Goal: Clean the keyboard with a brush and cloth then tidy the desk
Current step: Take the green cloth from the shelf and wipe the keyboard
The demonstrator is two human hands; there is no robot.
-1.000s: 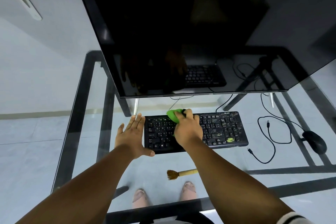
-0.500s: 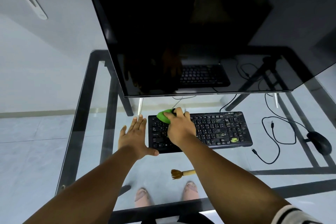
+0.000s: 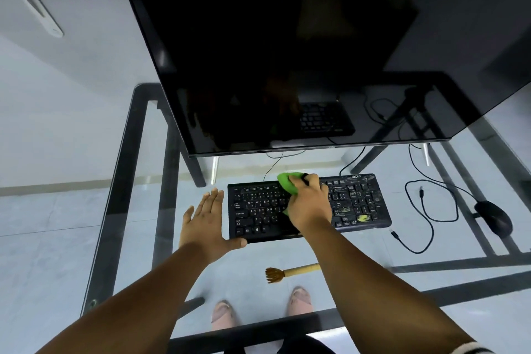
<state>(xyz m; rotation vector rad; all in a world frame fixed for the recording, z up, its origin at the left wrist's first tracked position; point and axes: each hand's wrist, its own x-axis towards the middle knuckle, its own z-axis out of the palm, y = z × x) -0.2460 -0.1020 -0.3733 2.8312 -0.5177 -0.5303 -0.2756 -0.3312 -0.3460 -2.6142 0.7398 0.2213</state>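
A black keyboard (image 3: pixel 359 204) lies on the glass desk (image 3: pixel 373 256) below the monitor. My right hand (image 3: pixel 309 204) is closed on a green cloth (image 3: pixel 287 182) and presses it on the keyboard's middle, near the top edge. My left hand (image 3: pixel 205 224) lies flat with fingers apart against the keyboard's left end, thumb along its front edge. A yellowish smear shows on the keys at the right. A small brush (image 3: pixel 290 271) with a wooden handle lies on the glass in front of the keyboard, partly hidden by my right forearm.
A large dark monitor (image 3: pixel 287 52) fills the upper view on two thin legs. A black mouse (image 3: pixel 494 217) sits at the right with a loose looped cable (image 3: pixel 431 210) beside it. My feet show through the glass.
My right hand has slid the green cloth to the right across the keyboard, from its left part toward the middle. My left hand stays at the left end.
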